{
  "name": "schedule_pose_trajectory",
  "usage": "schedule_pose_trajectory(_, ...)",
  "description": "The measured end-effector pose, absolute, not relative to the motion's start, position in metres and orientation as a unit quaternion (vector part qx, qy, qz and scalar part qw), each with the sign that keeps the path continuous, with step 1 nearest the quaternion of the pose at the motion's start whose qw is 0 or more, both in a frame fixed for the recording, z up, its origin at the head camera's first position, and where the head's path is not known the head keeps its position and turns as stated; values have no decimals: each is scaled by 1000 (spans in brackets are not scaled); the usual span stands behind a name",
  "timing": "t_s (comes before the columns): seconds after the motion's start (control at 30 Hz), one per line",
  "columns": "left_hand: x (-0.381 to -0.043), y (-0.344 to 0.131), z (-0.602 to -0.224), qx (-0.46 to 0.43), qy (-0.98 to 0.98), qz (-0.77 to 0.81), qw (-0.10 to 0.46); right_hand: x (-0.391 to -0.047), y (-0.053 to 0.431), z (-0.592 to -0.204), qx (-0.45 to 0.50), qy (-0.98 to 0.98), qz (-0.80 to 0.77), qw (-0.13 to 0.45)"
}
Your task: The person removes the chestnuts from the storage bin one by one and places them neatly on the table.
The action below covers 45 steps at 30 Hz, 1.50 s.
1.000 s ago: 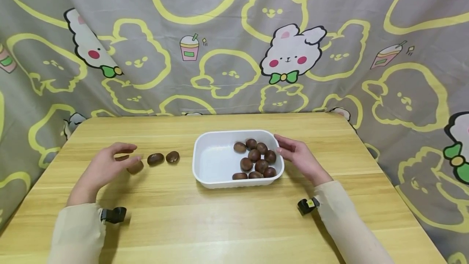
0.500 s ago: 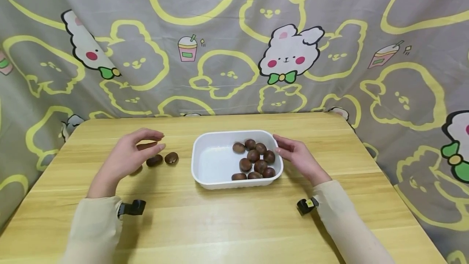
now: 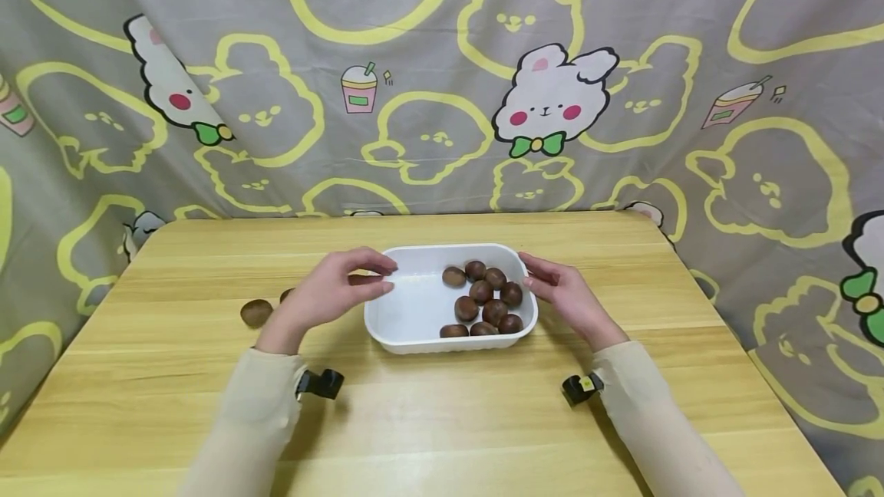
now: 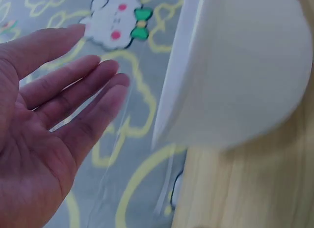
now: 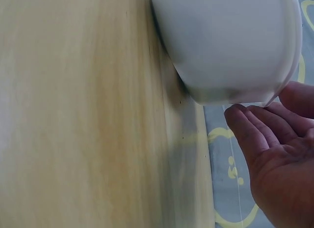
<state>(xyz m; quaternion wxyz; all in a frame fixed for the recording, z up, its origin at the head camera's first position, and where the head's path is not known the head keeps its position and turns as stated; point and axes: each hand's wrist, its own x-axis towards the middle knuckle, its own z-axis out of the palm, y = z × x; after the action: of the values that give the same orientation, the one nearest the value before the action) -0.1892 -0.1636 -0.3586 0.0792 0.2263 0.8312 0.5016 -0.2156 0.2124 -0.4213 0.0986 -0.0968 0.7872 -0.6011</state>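
A white rectangular tray (image 3: pixel 450 345) stands mid-table with several brown chestnuts (image 3: pixel 481 292) gathered in its right half. My left hand (image 3: pixel 338 282) is at the tray's left rim, fingers loosely extended. The left wrist view shows that hand's palm with nothing in it, beside the tray's wall (image 4: pixel 245 71). At the other end, my right hand (image 3: pixel 566 297) holds the tray's right rim. Its thumb is at the rim and its fingertips touch the outer wall, as the right wrist view shows. One chestnut (image 3: pixel 256 314) lies left of my left arm; another (image 3: pixel 286 294) is partly hidden by that hand.
The wooden table (image 3: pixel 442 420) reaches back to a grey curtain (image 3: pixel 428 67) with yellow outlines and cartoon animals. A small black camera (image 3: pixel 321 384) sits on the left wrist, and another (image 3: pixel 582 387) on the right wrist.
My left hand has moved right, from above the loose chestnuts to the tray's left rim, and now covers part of that row. My right hand stays at the right rim.
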Motion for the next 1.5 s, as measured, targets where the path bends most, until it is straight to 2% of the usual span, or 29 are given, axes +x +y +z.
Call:
schedule_pose_trajectory(0.23, -194, -124, -370, 285, 832, 462, 113, -216, 212, -423, -97, 781, -609, 99)
schedule_pose_trajectory(0.6, -195, -93, -387, 308, 842, 410, 166, -215, 211, -421, -95, 782, -609, 95)
schedule_pose_trajectory(1.07, -199, -76, -400, 327, 865, 333, 185, -214, 209, -420, -95, 781, -610, 94)
schedule_pose_trajectory(1.5, -199, -75, -402, 323, 870, 326, 182, -215, 212, -422, -91, 779, -613, 94)
